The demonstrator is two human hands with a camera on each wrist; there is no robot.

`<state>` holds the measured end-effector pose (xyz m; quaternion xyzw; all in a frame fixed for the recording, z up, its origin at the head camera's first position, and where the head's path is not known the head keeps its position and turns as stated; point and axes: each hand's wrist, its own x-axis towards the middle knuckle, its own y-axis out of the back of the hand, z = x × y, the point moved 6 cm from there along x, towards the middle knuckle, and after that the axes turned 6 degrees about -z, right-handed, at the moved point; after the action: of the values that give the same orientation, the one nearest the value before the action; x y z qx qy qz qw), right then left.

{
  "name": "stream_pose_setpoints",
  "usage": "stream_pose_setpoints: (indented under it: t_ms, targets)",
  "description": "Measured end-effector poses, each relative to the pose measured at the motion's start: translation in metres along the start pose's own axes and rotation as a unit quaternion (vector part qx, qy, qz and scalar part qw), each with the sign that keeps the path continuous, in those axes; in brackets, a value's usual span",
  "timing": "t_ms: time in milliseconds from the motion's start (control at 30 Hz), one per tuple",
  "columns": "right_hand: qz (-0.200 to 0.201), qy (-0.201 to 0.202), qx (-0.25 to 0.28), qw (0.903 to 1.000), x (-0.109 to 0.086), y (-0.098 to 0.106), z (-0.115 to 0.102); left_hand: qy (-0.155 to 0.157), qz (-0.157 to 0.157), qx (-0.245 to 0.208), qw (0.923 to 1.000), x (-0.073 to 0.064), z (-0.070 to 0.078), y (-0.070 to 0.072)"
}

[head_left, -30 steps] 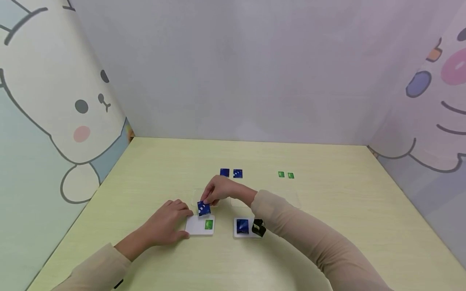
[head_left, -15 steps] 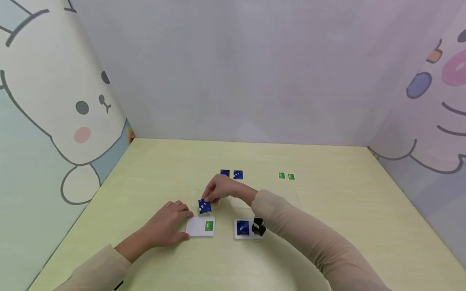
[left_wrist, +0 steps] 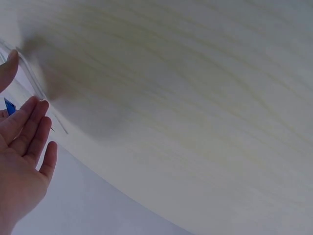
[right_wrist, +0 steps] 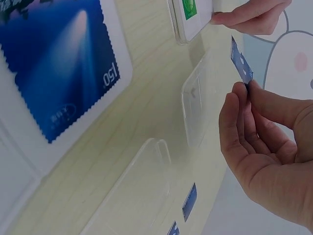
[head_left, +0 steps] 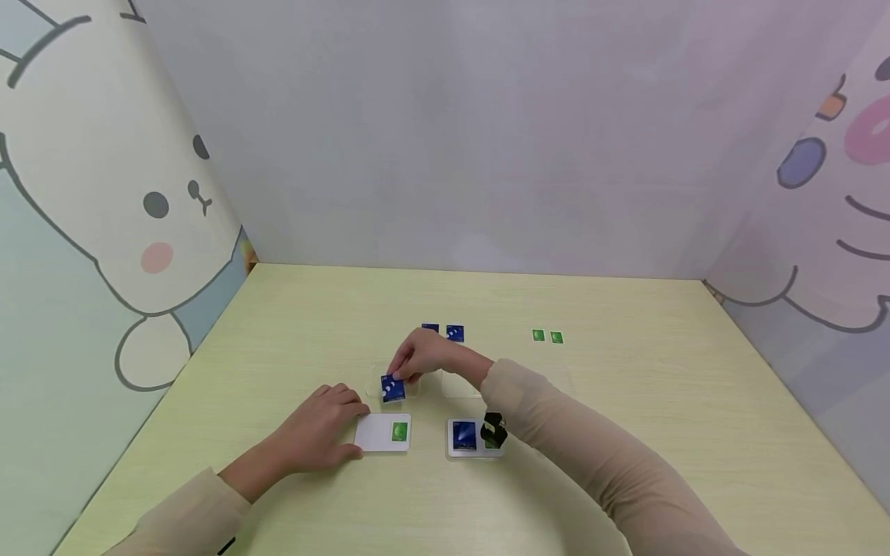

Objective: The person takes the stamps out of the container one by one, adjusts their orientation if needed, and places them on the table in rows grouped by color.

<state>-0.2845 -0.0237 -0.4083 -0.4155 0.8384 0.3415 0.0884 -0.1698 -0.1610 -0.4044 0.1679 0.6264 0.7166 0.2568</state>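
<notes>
My right hand (head_left: 422, 354) pinches a blue postage stamp (head_left: 392, 389) by its corner between thumb and forefinger. The stamp is raised over a clear plastic cover (right_wrist: 195, 105), beyond a white stamp case (head_left: 374, 432). A green stamp (head_left: 399, 432) lies on the right part of that case. My left hand (head_left: 323, 428) rests at the case's left edge, forefinger at the far corner and thumb at the near one. In the left wrist view its fingers are extended and the thumb stands apart. The right wrist view shows the held stamp (right_wrist: 240, 61) tilted, nearly edge-on.
To the right lies a second white case with a large blue stamp (head_left: 464, 435), partly under a black wrist strap (head_left: 494, 430). A second clear cover (head_left: 459, 384) lies behind it. Farther back are two blue stamps (head_left: 455, 333) and two green stamps (head_left: 538, 335).
My right hand has drawn the blue stamp slightly away from me, off the white case's far edge, and a little to the right. The left hand stays put.
</notes>
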Motion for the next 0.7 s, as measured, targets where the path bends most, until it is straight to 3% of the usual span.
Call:
stream_pose_setpoints:
  t_ms: [700]
  targets:
    - [0.008,-0.006,0.003,0.9999,0.0027,0.0061,-0.0002,-0.003,-0.003,-0.002,1.0000,0.0008,-0.0013,-0.0013]
